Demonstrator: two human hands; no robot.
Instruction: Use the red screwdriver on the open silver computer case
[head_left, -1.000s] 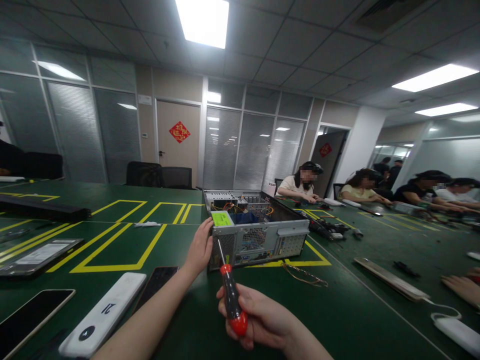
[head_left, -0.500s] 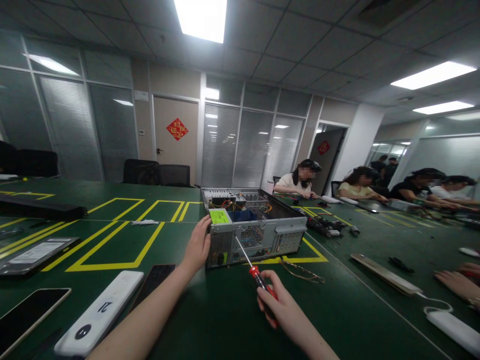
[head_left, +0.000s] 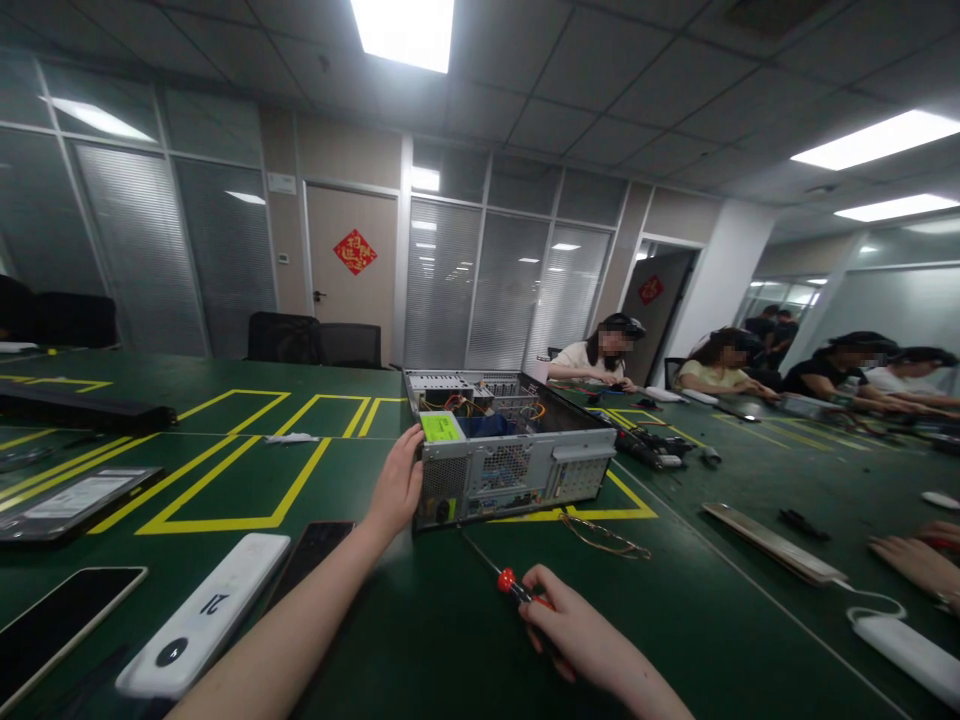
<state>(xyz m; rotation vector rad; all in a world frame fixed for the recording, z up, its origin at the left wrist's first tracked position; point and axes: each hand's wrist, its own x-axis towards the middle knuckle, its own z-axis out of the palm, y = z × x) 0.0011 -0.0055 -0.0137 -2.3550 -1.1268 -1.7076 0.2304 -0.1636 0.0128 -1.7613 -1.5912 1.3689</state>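
Note:
A grey metal desktop computer case [head_left: 480, 470] lies on its side with its top off, showing coloured wires inside. At its near left corner is a power supply with a bright green label [head_left: 441, 427]. My left hand [head_left: 396, 480] grips that corner, fingers against the side wall. In my right hand [head_left: 559, 620] is a screwdriver [head_left: 507, 581] with a red and black handle. Its shaft slants up and left, and the tip is just below the case's near panel, apart from it as far as I can see.
Left of the case lie a white numbered device [head_left: 206, 610], a dark phone [head_left: 315, 560], a white-edged phone [head_left: 67, 620] and a hard drive [head_left: 82, 500]. A wire bundle [head_left: 606, 535] lies before the case. Co-workers [head_left: 600, 355] sit along the right side.
My right hand has lowered the screwdriver, taking its tip down from in front of the case's near panel to below it. My left hand stays on the corner.

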